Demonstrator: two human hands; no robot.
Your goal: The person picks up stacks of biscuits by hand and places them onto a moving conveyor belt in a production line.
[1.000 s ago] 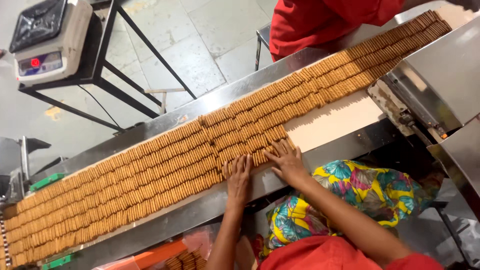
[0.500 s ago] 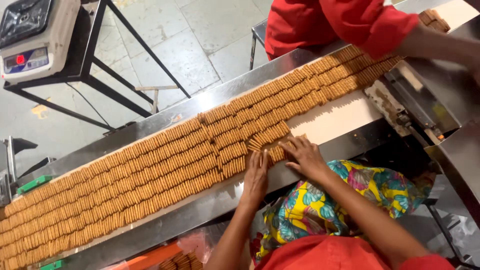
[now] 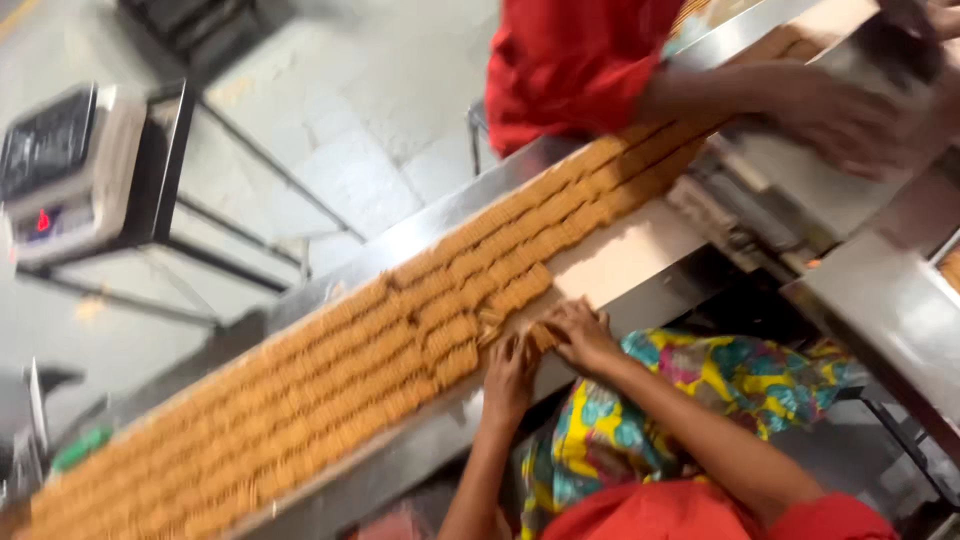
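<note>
Long rows of tan biscuits lie on edge along a sloping conveyor belt. The nearest rows end by my hands, and bare belt shows to their right. My left hand lies on the belt's near edge with its fingers stretched out, touching the end of the nearest row. My right hand sits just to the right, its fingers curled on a short stack of biscuits between the two hands. The view is blurred by motion.
Another person in a red shirt stands across the belt, with a hand at its far end by a metal housing. A weighing scale sits on a black stand at left. Colourful cloth covers my lap.
My hands have drawn closer together at the end of the nearest row, the right one closing on a short stack. The other person's arm has swung over the belt's far end. The view shifted.
</note>
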